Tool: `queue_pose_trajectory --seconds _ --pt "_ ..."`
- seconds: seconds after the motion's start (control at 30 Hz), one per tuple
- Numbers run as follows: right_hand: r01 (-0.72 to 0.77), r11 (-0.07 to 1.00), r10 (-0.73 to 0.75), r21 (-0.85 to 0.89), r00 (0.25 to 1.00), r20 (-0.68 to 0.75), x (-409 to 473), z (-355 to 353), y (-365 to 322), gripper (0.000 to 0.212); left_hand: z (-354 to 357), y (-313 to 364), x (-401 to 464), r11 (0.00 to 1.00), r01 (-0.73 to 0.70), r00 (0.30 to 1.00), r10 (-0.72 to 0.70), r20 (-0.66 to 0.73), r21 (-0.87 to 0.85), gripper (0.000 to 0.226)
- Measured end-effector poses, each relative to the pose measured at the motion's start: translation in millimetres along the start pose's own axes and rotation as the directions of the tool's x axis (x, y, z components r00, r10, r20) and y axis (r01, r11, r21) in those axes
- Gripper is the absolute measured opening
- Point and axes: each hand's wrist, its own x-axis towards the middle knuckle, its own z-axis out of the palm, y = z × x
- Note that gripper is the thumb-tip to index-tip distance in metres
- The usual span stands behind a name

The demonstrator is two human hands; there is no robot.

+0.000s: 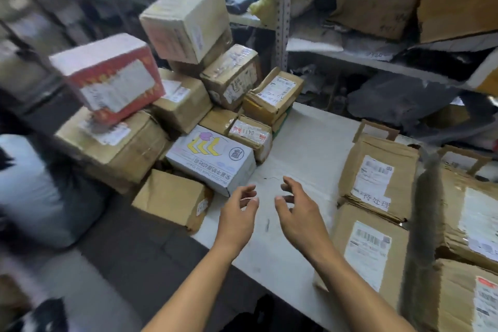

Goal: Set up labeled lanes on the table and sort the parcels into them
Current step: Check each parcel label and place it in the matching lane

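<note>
Hands first: you are holding your left hand (pixel 240 206) and your right hand (pixel 297 206) side by side over the bare strip of the white table (pixel 301 143), fingers loosely curled and spread, gripping nothing. Unsorted parcels are heaping at the table's left end, and the nearest to you is the white printed box (pixel 213 160), lying just ahead of your left fingers and resting against the brown box (pixel 172 198) below it.

You are probably about to take that white box, so be reaching both palms to its short ends rather than pinching a corner. It is propping part of the heap, and the red and white box (pixel 107 78) higher up is looking tilted and blurred, so be lifting slowly.

The white box's long axis is running from near left to far right, its printed side face turned toward you with the lettering upside down. Flat brown packets (pixel 377 170) with labels are already lying in a row on your right.
</note>
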Motion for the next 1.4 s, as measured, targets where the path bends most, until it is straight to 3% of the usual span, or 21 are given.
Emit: queue_pose_trajectory --seconds 0.13,0.23,0.33,0.43,0.6,0.7,0.8,0.87,0.97,1.1,1.2,1.27,1.33,1.4 --pt "0.023 1.0 -0.02 -0.016 0.988 0.152 21 39 -33 0.045 -70 -16 16 0.999 0.026 0.974 -0.031 -0.224 -0.024 0.02" --pt "0.032 0.998 -0.016 -0.057 0.961 0.275 26 83 -47 0.043 -127 -40 28 1.0 0.009 0.9 -0.008 -0.435 0.001 0.027" --pt "-0.032 0.998 0.048 -0.052 0.942 0.331 34 128 -53 0.045 -173 -72 38 0.989 0.107 0.833 -0.035 -0.552 0.099 0.019" --pt "-0.242 0.97 0.237 -0.029 0.912 0.336 47 178 -59 0.049 -212 -114 53 0.939 0.301 0.841 -0.179 -0.511 0.167 0.036" --pt "-0.392 0.918 0.357 0.054 0.88 0.313 57 224 -54 0.044 -231 -147 69 0.93 0.367 0.898 -0.364 -0.247 -0.035 0.056" --pt "-0.424 0.902 0.387 0.08 0.878 0.284 59 231 -50 0.05 -234 -152 72 0.929 0.359 0.905 -0.371 -0.209 -0.093 0.051" --pt "-0.423 0.903 0.392 0.081 0.885 0.251 55 229 -47 0.054 -234 -151 67 0.943 0.331 0.924 -0.328 -0.194 -0.015 0.055" --pt "-0.415 0.905 0.385 0.092 0.893 0.231 47 225 -43 0.054 -231 -147 62 0.96 0.279 0.938 -0.276 -0.21 -0.017 0.047" --pt "-0.425 0.898 0.396 0.112 0.894 0.21 28 218 -39 0.052 -226 -139 52 0.974 0.196 0.954 -0.217 -0.208 -0.113 0.029" --pt "-0.415 0.891 0.39 0.183 0.907 0.159 5 207 -35 0.052 -224 -122 42 0.97 0.107 0.968 -0.152 -0.201 -0.219 0.036" --pt "-0.375 0.907 0.36 0.192 0.926 0.112 -5 188 -42 0.055 -222 -105 41 0.978 0.025 0.971 -0.073 -0.228 -0.208 0.045" --pt "-0.27 0.955 0.273 0.118 0.962 -0.01 -10 172 -46 0.068 -213 -87 45 0.982 -0.03 0.971 -0.016 -0.239 -0.185 0.046" --pt "-0.083 0.994 0.076 -0.07 0.992 -0.096 -12 155 -56 0.086 -199 -65 49 0.982 -0.063 0.973 0.021 -0.231 -0.178 0.046" --pt "0.094 0.947 -0.109 -0.309 0.994 -0.03 -9 137 -69 0.1 -184 -42 53 0.977 -0.108 0.977 0.069 -0.203 -0.186 0.043"
